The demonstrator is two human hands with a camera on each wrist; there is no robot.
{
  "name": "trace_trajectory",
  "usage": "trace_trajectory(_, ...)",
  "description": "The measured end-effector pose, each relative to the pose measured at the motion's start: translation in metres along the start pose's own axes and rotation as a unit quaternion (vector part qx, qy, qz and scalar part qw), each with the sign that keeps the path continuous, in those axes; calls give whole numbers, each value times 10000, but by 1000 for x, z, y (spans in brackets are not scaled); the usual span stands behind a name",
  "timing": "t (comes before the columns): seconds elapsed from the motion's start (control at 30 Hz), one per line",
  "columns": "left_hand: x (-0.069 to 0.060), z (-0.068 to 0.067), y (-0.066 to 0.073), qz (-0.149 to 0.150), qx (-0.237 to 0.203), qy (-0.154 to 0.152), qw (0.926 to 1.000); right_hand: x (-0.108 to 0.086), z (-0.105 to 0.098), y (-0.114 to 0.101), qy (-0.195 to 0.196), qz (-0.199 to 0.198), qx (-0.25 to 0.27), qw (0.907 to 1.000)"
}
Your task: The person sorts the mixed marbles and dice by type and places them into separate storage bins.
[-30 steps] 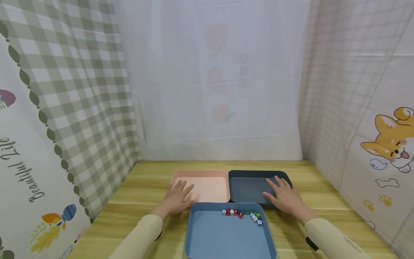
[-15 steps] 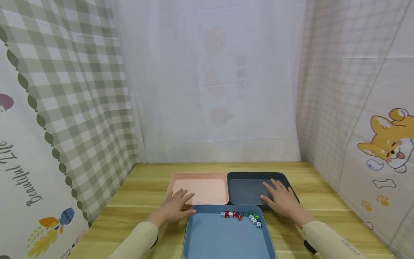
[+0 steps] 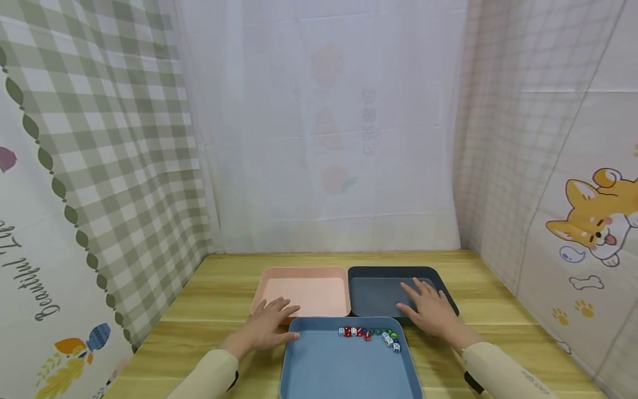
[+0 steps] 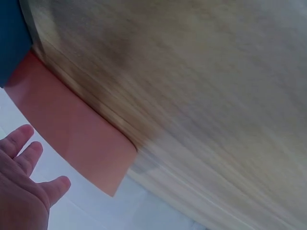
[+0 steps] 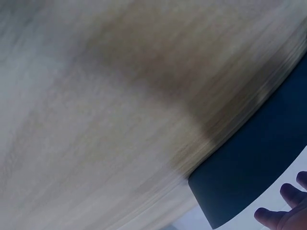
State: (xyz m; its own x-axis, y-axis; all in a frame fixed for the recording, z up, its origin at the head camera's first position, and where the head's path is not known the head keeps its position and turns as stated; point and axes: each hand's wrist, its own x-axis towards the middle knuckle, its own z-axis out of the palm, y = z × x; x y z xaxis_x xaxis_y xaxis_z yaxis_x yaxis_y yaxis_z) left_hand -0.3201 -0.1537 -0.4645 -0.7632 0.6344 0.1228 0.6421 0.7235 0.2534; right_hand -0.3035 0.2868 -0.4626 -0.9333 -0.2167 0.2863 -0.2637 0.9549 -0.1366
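1. At far left hangs a green-and-white checked cloth (image 3: 134,111) with a leafy edge and the printed word "Beautiful". It meets the wood-grain worktop (image 3: 219,293).
2. Next comes the person's left hand (image 3: 264,327), reaching forward from a pale sleeve (image 3: 206,374) with a dark band (image 3: 233,380) at the cuff. Its grip is spread, fingers fanned over the near left corner of a pink tray; the thumb overlaps a blue tray's far left corner. Whether it touches either tray, I cannot tell.
3. The pink tray (image 3: 319,291), shallow with rounded corners, lies at the back. Behind it a white cloth (image 3: 279,166) hangs as a backdrop.
4. Nearest the viewer, centred, is the blue tray (image 3: 349,368).
5. Small dice sit inside its far right part: red and white dice (image 3: 348,332) in a row, then green dice (image 3: 377,332), with white dice (image 3: 387,340) toward the right wall.
6. A dark tray (image 3: 374,293) sits beside the pink one, behind the blue.
7. The right hand (image 3: 435,313) is over the dark tray's right side, grip spread, fingers apart; contact is unclear.
8. At far right, a pale cloth (image 3: 563,138) shows a printed orange dog (image 3: 598,221).
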Motion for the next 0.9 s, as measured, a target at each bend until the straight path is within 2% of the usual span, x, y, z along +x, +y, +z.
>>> trace_trajectory(0.5, -11, -3, -1, 209, 99, 5, 9997, -2, 0, -5, -25, -109, 25, 9999)
trace_trajectory(0.9, -20, -2, 3, 640, 413, 207, 9969, -4, 2, -10, -84, -231, 146, 9996)
